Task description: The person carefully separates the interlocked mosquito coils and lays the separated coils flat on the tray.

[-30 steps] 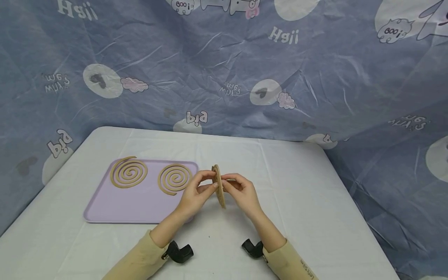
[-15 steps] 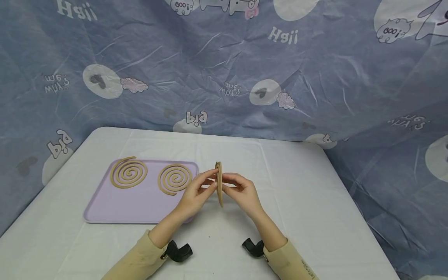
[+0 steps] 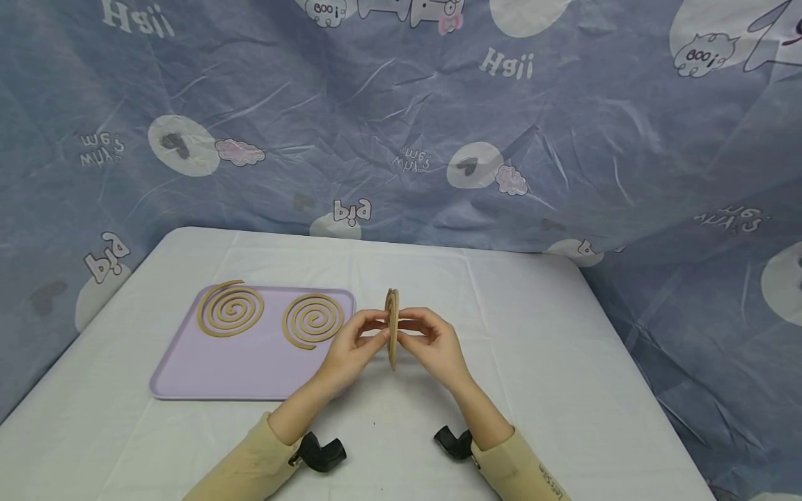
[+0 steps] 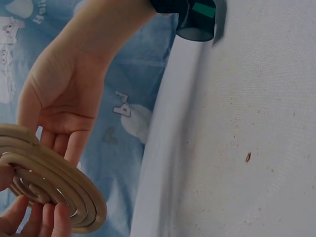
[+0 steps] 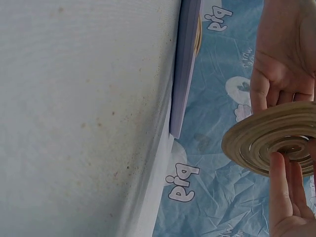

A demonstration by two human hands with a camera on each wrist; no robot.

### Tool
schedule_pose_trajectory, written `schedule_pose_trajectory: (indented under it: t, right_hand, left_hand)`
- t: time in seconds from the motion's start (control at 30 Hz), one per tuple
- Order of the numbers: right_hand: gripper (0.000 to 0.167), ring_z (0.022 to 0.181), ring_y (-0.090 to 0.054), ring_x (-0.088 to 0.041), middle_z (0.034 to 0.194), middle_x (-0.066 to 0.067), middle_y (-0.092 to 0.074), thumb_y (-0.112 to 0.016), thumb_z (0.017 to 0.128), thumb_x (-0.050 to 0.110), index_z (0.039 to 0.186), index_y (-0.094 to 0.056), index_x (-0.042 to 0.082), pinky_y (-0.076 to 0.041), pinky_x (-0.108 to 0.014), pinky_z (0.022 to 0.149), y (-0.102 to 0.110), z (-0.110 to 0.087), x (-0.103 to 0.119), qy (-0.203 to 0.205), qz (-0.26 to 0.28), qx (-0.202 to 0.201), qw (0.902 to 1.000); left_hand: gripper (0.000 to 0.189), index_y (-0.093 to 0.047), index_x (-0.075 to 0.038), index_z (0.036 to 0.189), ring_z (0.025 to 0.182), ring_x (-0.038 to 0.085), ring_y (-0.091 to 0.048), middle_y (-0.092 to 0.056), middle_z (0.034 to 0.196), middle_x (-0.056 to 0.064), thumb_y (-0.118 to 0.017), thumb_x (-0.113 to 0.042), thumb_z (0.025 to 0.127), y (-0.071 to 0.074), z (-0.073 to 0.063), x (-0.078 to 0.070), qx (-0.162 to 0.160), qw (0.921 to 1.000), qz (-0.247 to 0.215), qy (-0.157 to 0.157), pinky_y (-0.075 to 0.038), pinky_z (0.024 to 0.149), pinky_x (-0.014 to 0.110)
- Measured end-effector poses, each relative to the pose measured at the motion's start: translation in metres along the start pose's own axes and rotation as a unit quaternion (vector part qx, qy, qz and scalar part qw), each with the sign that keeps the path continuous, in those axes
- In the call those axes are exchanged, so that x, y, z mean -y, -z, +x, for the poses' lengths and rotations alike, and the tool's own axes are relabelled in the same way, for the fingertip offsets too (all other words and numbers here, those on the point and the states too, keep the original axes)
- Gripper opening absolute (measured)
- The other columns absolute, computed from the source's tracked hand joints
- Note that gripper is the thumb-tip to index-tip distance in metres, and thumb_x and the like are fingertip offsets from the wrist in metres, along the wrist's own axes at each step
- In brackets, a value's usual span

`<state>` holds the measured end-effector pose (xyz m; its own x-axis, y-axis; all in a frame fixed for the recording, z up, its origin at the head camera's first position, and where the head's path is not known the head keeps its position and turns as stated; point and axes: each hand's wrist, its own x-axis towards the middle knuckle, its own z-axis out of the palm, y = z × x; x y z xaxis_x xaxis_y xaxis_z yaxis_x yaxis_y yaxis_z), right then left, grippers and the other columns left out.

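A tan mosquito coil [image 3: 393,341] stands on edge above the table, between the two hands. My left hand [image 3: 347,349] holds it from the left, with thumb and fingertips on its face. From the opposite side my right hand [image 3: 438,349] holds it with thumb and fingers. The left wrist view shows the coil [image 4: 91,197] tilted, its rings seeming doubled in thickness, with left fingertips against the spiral. In the right wrist view the coil [image 5: 242,140] has right fingertips near its centre; part of it is cut off by the frame.
A light purple tray [image 3: 238,376] lies on the white table [image 3: 551,376], left of the hands. On it lie one mosquito coil [image 3: 233,310] at the back left, slightly over the rim, and another mosquito coil [image 3: 313,319] at the right. A blue printed curtain [image 3: 388,104] hangs behind.
The held coil has turned from a slant to nearly upright and shifted slightly left. The left fingers have moved a little down its face. The tray and its coils have not moved.
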<state>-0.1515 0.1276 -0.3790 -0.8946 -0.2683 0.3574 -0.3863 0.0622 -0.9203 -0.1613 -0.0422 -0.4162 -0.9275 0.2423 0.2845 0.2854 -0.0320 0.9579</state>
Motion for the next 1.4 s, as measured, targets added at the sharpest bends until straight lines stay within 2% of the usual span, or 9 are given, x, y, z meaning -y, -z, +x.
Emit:
schedule_pose_trajectory:
  t: [0.17,0.3,0.43,0.47,0.53,0.9,1.0,1.2,1.4]
  right_hand:
    - [0.030,0.104,-0.056,-0.044,0.115,-0.027,-0.055,-0.062,0.083,-0.013,0.112,-0.056,-0.011,-0.055,-0.033,0.077,0.000,0.000,0.000,-0.005,0.001,0.011,0.9999]
    - [0.030,0.106,-0.057,-0.040,0.116,-0.024,-0.055,-0.062,0.084,-0.011,0.114,-0.057,-0.009,-0.054,-0.034,0.078,0.002,0.000,-0.008,0.000,0.002,0.016,0.9999]
    - [0.031,0.108,-0.057,-0.034,0.116,-0.019,-0.057,-0.063,0.085,-0.007,0.115,-0.058,-0.003,-0.054,-0.035,0.078,0.005,0.001,-0.025,0.016,0.001,0.020,0.9997]
    - [0.031,0.108,-0.057,-0.033,0.116,-0.019,-0.057,-0.064,0.085,-0.006,0.116,-0.058,-0.002,-0.054,-0.036,0.079,0.006,0.002,-0.029,0.020,0.003,0.022,0.9996]
    - [0.031,0.108,-0.057,-0.035,0.117,-0.020,-0.056,-0.063,0.085,-0.007,0.116,-0.057,-0.003,-0.054,-0.036,0.080,0.007,0.001,-0.029,0.023,0.009,0.029,0.9993]
    - [0.029,0.105,-0.057,-0.038,0.116,-0.020,-0.054,-0.061,0.085,-0.010,0.113,-0.056,-0.004,-0.053,-0.036,0.082,0.005,0.001,-0.030,0.019,0.009,0.039,0.9990]
    - [0.029,0.102,-0.057,-0.039,0.115,-0.021,-0.054,-0.061,0.084,-0.011,0.113,-0.056,-0.005,-0.054,-0.036,0.081,0.005,0.001,-0.030,0.019,0.011,0.038,0.9991]
    - [0.030,0.105,-0.057,-0.032,0.116,-0.019,-0.054,-0.060,0.085,-0.011,0.114,-0.055,-0.005,-0.053,-0.038,0.083,0.006,0.001,-0.028,0.017,0.003,0.041,0.9990]
    - [0.031,0.111,-0.054,-0.029,0.116,-0.018,-0.055,-0.062,0.085,-0.009,0.114,-0.055,-0.002,-0.050,-0.044,0.086,0.006,0.001,-0.028,0.037,-0.015,0.047,0.9981]
  left_hand:
    - [0.032,-0.055,-0.002,0.122,0.110,0.025,-0.053,-0.055,0.123,0.010,-0.061,-0.011,0.092,0.003,0.001,-0.001,0.005,0.9989,0.009,0.045,-0.048,0.086,0.030]
    - [0.031,-0.054,-0.001,0.122,0.108,0.026,-0.052,-0.054,0.122,0.011,-0.060,-0.011,0.093,0.005,-0.001,-0.010,0.021,0.9989,0.015,0.038,-0.048,0.086,0.031]
    - [0.029,-0.055,-0.003,0.121,0.107,0.026,-0.052,-0.054,0.122,0.010,-0.060,-0.012,0.093,0.006,-0.002,-0.010,0.028,0.9993,0.015,0.021,-0.048,0.086,0.031]
    - [0.029,-0.056,-0.004,0.120,0.107,0.026,-0.052,-0.054,0.122,0.009,-0.060,-0.013,0.093,0.006,-0.001,-0.006,0.028,0.9993,0.014,0.018,-0.048,0.085,0.031]
    - [0.029,-0.056,-0.005,0.120,0.107,0.026,-0.053,-0.053,0.122,0.009,-0.061,-0.013,0.093,0.006,0.000,-0.002,0.029,0.9993,0.013,0.018,-0.049,0.085,0.032]
    - [0.026,-0.054,0.001,0.113,0.105,0.025,-0.053,-0.054,0.113,0.013,-0.063,-0.008,0.090,0.007,0.000,-0.003,0.024,0.9987,-0.008,0.043,-0.048,0.082,0.029]
    - [0.028,-0.053,0.002,0.113,0.103,0.025,-0.053,-0.054,0.112,0.015,-0.063,-0.008,0.089,0.007,0.000,-0.003,0.024,0.9988,-0.015,0.041,-0.047,0.081,0.028]
    - [0.030,-0.053,0.002,0.115,0.103,0.024,-0.052,-0.054,0.113,0.013,-0.063,-0.008,0.089,0.007,0.001,-0.003,0.035,0.9985,-0.028,0.032,-0.048,0.084,0.030]
    - [0.029,-0.054,-0.002,0.117,0.108,0.025,-0.052,-0.055,0.115,0.011,-0.062,-0.012,0.091,0.010,0.000,-0.001,0.053,0.9972,-0.031,0.043,-0.046,0.087,0.032]
